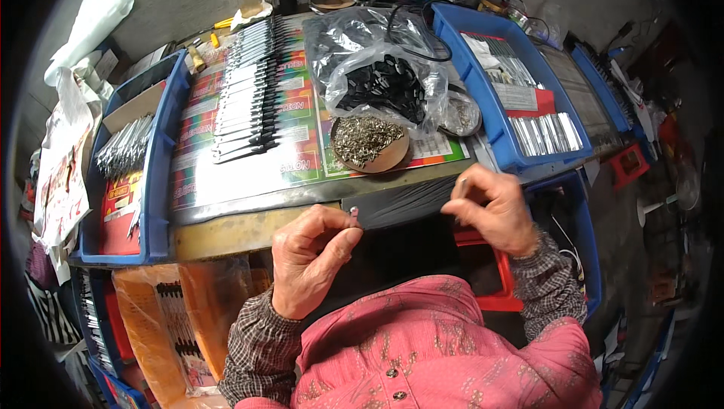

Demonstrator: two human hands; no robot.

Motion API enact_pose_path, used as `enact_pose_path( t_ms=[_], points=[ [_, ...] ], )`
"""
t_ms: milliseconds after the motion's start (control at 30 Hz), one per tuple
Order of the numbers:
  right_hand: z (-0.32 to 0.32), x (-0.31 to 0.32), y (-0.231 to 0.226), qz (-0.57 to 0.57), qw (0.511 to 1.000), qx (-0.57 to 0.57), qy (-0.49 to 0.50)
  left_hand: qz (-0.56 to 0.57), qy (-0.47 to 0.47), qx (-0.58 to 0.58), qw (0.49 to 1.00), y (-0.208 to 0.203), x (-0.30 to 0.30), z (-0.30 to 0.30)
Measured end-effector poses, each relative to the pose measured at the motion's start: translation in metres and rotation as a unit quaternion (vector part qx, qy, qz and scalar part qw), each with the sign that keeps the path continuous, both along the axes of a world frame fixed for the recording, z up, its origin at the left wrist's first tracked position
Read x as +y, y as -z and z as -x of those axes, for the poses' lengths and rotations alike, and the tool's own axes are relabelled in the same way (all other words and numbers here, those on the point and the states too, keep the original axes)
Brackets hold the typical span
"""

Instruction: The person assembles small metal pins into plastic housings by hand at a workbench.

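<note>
Well left of the left hand (309,258), a blue tray (161,205) holds slender silver-and-black pieces; beyond that hand, a row of similar pieces (245,96) lies on the surface (226,238). Its thumb and forefinger pinch a tiny pinkish thing (354,213), too small to identify. Past the gap between the hands sits a bowl (394,157) of metal parts (366,137). The right hand (496,209) curls thumb toward fingers; I cannot tell whether it grips anything.

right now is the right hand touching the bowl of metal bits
Apart. The head view shows a plain gap: the table edge is visible between the right hand and the bowl.
</note>
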State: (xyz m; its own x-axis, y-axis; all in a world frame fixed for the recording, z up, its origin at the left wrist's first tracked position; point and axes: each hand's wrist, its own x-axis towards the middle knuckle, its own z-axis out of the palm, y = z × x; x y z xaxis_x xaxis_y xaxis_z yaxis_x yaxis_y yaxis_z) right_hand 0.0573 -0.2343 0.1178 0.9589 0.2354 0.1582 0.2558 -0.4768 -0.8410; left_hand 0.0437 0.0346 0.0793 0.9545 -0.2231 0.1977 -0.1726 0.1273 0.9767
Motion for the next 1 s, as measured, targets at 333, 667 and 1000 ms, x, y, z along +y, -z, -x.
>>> enact_pose_path(
  t_ms=[333,667,1000],
  points=[
    [0.011,0.061,0.018,-0.227,0.947,0.187,-0.13,0.078,0.04,0.097,0.991,-0.001,-0.003,0.009],
    [0.022,0.079,0.034,-0.191,0.971,0.071,-0.126,0.137,0.055,0.121,0.982,0.01,-0.008,0.008],
    [0.026,0.085,0.04,-0.151,0.982,0.018,-0.114,0.169,0.039,0.106,0.979,0.017,-0.015,0.012]
  ],
)
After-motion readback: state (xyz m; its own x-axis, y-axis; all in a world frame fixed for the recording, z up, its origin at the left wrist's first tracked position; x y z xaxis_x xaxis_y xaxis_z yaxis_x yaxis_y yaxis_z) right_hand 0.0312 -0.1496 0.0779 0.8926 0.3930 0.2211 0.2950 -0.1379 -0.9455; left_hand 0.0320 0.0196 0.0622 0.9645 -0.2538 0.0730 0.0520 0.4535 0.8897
